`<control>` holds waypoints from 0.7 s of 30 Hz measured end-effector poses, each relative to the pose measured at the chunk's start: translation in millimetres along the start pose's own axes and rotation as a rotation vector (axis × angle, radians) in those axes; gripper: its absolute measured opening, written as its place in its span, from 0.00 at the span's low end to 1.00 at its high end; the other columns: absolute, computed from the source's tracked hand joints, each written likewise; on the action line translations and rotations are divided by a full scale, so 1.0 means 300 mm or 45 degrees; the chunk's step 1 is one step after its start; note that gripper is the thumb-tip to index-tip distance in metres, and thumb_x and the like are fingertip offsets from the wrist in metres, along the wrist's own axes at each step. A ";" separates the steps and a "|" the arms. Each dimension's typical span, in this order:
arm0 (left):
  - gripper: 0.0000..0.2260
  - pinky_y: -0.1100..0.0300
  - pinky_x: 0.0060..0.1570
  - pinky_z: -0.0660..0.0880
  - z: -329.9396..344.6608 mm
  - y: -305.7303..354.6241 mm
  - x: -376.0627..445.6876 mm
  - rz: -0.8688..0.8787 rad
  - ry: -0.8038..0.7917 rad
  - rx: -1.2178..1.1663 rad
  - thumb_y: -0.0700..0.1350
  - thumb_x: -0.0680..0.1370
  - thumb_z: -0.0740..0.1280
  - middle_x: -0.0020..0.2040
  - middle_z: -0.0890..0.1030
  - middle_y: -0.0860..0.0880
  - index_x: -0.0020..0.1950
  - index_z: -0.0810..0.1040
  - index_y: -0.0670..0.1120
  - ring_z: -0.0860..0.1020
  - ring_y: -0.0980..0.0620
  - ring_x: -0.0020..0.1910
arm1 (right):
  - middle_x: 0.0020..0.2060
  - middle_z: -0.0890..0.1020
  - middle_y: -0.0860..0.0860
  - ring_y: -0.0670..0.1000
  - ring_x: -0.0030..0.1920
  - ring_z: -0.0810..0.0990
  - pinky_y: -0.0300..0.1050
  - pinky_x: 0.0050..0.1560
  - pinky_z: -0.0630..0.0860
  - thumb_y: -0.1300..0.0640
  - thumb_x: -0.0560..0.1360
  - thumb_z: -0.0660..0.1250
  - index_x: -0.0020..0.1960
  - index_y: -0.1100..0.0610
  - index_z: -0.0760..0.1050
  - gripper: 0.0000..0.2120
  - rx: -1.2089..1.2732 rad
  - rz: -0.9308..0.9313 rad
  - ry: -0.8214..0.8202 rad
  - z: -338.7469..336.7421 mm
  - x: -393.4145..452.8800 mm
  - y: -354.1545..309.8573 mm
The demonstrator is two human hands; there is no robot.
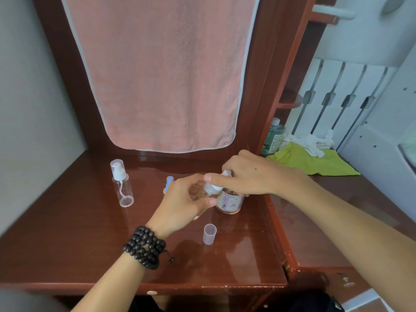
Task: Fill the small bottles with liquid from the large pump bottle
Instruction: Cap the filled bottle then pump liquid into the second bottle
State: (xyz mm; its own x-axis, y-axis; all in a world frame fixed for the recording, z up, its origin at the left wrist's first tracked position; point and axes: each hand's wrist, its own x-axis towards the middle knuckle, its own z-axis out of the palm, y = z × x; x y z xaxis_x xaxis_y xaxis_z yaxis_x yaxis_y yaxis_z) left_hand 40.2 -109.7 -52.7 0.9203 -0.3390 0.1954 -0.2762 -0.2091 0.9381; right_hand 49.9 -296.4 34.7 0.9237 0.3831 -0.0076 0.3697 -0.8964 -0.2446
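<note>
Two hands are meeting over the reddish wooden desk (90, 244), and you are working at its right side. Your right hand (254, 174) is lying on top of the large pump bottle (230, 202), fingers curled down over its white pump head; whether they are pressing it you cannot tell. That bottle is standing upright near the desk's right edge, a squat clear jar with a pale label carrying purple patterning and a pinkish base rim. Your left hand (186, 201), with a dark beaded bracelet (145, 246) wrapping the wrist, is closing thumb and fingers around a small clear bottle (198, 194), holding it right against the pump spout; most of it is hidden by your fingers. Just behind that hand a second small bottle with a blue top (169, 182) is peeking out. Well to the left, a clear pump bottle (122, 185) is standing capped and looking empty. A loose translucent cap (209, 234) is sitting upright, open end up, near your left wrist. A pink towel (162, 73) is hanging behind.
</note>
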 end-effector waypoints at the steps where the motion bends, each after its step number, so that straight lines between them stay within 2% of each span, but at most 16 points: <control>1: 0.12 0.51 0.29 0.74 -0.003 -0.003 0.001 -0.004 -0.004 -0.007 0.39 0.71 0.75 0.35 0.81 0.42 0.52 0.80 0.50 0.73 0.47 0.27 | 0.30 0.82 0.51 0.51 0.31 0.82 0.54 0.35 0.82 0.34 0.75 0.63 0.44 0.54 0.77 0.22 0.050 -0.036 0.020 -0.003 -0.002 0.005; 3: 0.11 0.52 0.29 0.72 -0.009 -0.010 0.003 -0.019 -0.011 -0.039 0.38 0.71 0.75 0.31 0.79 0.44 0.51 0.80 0.49 0.72 0.49 0.25 | 0.34 0.82 0.48 0.47 0.33 0.81 0.51 0.37 0.81 0.46 0.73 0.69 0.50 0.50 0.77 0.09 0.118 -0.171 0.014 -0.011 -0.007 0.009; 4: 0.12 0.54 0.30 0.72 -0.011 -0.014 0.004 -0.022 -0.009 -0.032 0.38 0.71 0.75 0.30 0.80 0.48 0.51 0.80 0.49 0.72 0.51 0.25 | 0.32 0.80 0.48 0.48 0.33 0.80 0.49 0.36 0.79 0.49 0.74 0.69 0.47 0.50 0.77 0.06 0.108 -0.191 0.008 -0.007 -0.008 0.004; 5: 0.12 0.55 0.32 0.72 -0.011 -0.015 0.004 -0.018 -0.007 -0.001 0.39 0.70 0.76 0.32 0.80 0.52 0.51 0.80 0.50 0.72 0.55 0.25 | 0.29 0.77 0.48 0.49 0.32 0.78 0.49 0.35 0.77 0.48 0.75 0.67 0.41 0.52 0.77 0.09 0.088 -0.163 0.015 0.006 -0.005 0.004; 6: 0.13 0.57 0.34 0.71 -0.009 -0.014 0.003 -0.009 -0.004 0.036 0.40 0.70 0.76 0.33 0.81 0.55 0.52 0.80 0.52 0.73 0.59 0.26 | 0.27 0.74 0.48 0.52 0.31 0.75 0.51 0.33 0.74 0.44 0.77 0.64 0.36 0.55 0.75 0.17 0.058 -0.104 0.018 0.018 -0.001 0.000; 7: 0.14 0.59 0.34 0.71 -0.008 -0.012 0.002 -0.002 -0.002 0.056 0.40 0.70 0.76 0.33 0.81 0.58 0.53 0.81 0.52 0.74 0.60 0.27 | 0.25 0.72 0.49 0.53 0.30 0.73 0.51 0.32 0.72 0.39 0.77 0.61 0.34 0.56 0.74 0.23 0.036 -0.056 0.020 0.028 0.004 0.001; 8: 0.14 0.59 0.33 0.71 -0.007 -0.011 0.000 -0.003 -0.008 0.049 0.40 0.70 0.76 0.33 0.81 0.57 0.53 0.80 0.52 0.73 0.60 0.27 | 0.24 0.72 0.48 0.53 0.29 0.73 0.50 0.31 0.71 0.35 0.75 0.60 0.34 0.56 0.74 0.25 0.040 -0.029 0.033 0.033 0.003 0.002; 9: 0.13 0.58 0.31 0.72 -0.006 -0.010 -0.001 -0.012 -0.015 0.020 0.39 0.71 0.75 0.32 0.81 0.54 0.53 0.80 0.51 0.73 0.56 0.26 | 0.25 0.74 0.47 0.51 0.30 0.75 0.48 0.32 0.72 0.35 0.74 0.62 0.38 0.54 0.76 0.22 0.065 -0.058 0.064 0.034 0.000 0.005; 11: 0.12 0.55 0.30 0.72 -0.010 -0.008 -0.003 -0.025 -0.018 -0.028 0.38 0.72 0.74 0.32 0.80 0.47 0.52 0.80 0.49 0.71 0.50 0.26 | 0.27 0.77 0.46 0.47 0.32 0.77 0.39 0.33 0.73 0.47 0.73 0.69 0.45 0.52 0.79 0.09 0.125 -0.188 0.093 0.026 -0.010 0.006; 12: 0.12 0.55 0.30 0.72 -0.012 -0.009 -0.005 -0.031 -0.017 -0.036 0.38 0.72 0.74 0.32 0.80 0.46 0.52 0.80 0.49 0.71 0.49 0.26 | 0.27 0.77 0.45 0.45 0.32 0.77 0.36 0.33 0.72 0.52 0.73 0.70 0.46 0.53 0.79 0.05 0.138 -0.229 0.092 0.026 -0.013 0.004; 15: 0.13 0.56 0.31 0.73 -0.009 -0.005 -0.006 -0.022 0.046 -0.014 0.38 0.71 0.75 0.35 0.82 0.50 0.51 0.81 0.50 0.73 0.52 0.27 | 0.26 0.75 0.46 0.45 0.28 0.71 0.39 0.31 0.70 0.52 0.74 0.70 0.41 0.55 0.79 0.07 0.203 -0.173 0.170 0.056 -0.009 -0.001; 17: 0.14 0.63 0.37 0.74 -0.006 -0.002 -0.006 0.028 0.158 0.156 0.40 0.69 0.77 0.38 0.83 0.61 0.50 0.82 0.54 0.78 0.60 0.31 | 0.26 0.76 0.49 0.45 0.27 0.69 0.38 0.29 0.67 0.50 0.74 0.70 0.37 0.56 0.79 0.11 0.274 -0.081 0.243 0.078 -0.004 -0.008; 18: 0.14 0.69 0.41 0.74 -0.003 0.004 -0.010 0.054 0.218 0.246 0.41 0.69 0.77 0.39 0.83 0.65 0.50 0.82 0.55 0.79 0.64 0.37 | 0.26 0.77 0.51 0.45 0.28 0.69 0.37 0.28 0.66 0.51 0.74 0.69 0.37 0.57 0.79 0.12 0.291 -0.046 0.258 0.086 -0.003 -0.010; 19: 0.14 0.74 0.43 0.72 0.000 0.008 -0.014 0.078 0.269 0.298 0.41 0.69 0.78 0.39 0.82 0.66 0.50 0.83 0.55 0.79 0.68 0.42 | 0.27 0.78 0.53 0.45 0.28 0.69 0.37 0.28 0.66 0.51 0.75 0.69 0.37 0.58 0.80 0.12 0.301 -0.029 0.261 0.091 -0.003 -0.014; 21: 0.14 0.79 0.44 0.68 0.006 0.013 -0.021 0.144 0.340 0.372 0.40 0.68 0.78 0.39 0.80 0.66 0.50 0.83 0.52 0.76 0.73 0.45 | 0.28 0.79 0.56 0.45 0.28 0.68 0.40 0.29 0.66 0.52 0.75 0.68 0.36 0.61 0.80 0.14 0.329 0.003 0.256 0.099 -0.003 -0.025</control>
State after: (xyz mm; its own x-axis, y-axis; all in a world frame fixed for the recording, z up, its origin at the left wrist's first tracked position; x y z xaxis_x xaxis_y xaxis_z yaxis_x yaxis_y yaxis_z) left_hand 32.8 -110.1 -50.9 0.9086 -0.1328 0.3960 -0.4114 -0.4488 0.7933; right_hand 43.5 -283.4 7.8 0.9354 0.3060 0.1772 0.3536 -0.8011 -0.4829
